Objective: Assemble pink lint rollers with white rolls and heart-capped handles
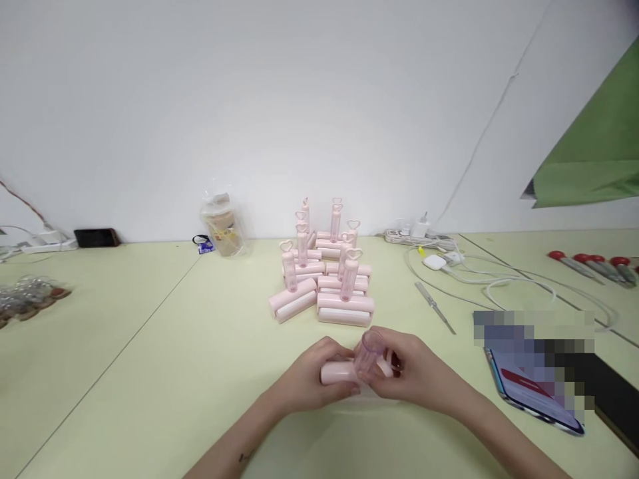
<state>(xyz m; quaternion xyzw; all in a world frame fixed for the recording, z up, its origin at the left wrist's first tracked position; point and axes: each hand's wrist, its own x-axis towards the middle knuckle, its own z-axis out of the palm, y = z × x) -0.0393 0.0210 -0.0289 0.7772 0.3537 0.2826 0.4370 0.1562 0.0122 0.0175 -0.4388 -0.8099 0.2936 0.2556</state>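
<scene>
Near the front middle of the table, my left hand (315, 374) is closed around the left end of a pink hair-remover roller body (335, 372). My right hand (410, 367) grips a clear pink tube handle (370, 351), which rises tilted from the middle of that body, its open round end facing up. Fingers hide much of the joint and the body's right end. Just beyond stand several similar pink rollers (345, 310) in two rough rows, each with an upright clear handle topped by a heart-shaped loop (354, 253).
A craft knife (434, 306) lies right of the rollers. Farther right are a phone (536, 389), white cables (499, 279) and red-capped tools (589, 263). Along the wall stand a bagged cup (225, 229), a power strip (399, 236) and a dark phone (96, 237). Wrapped items (27, 296) lie far left.
</scene>
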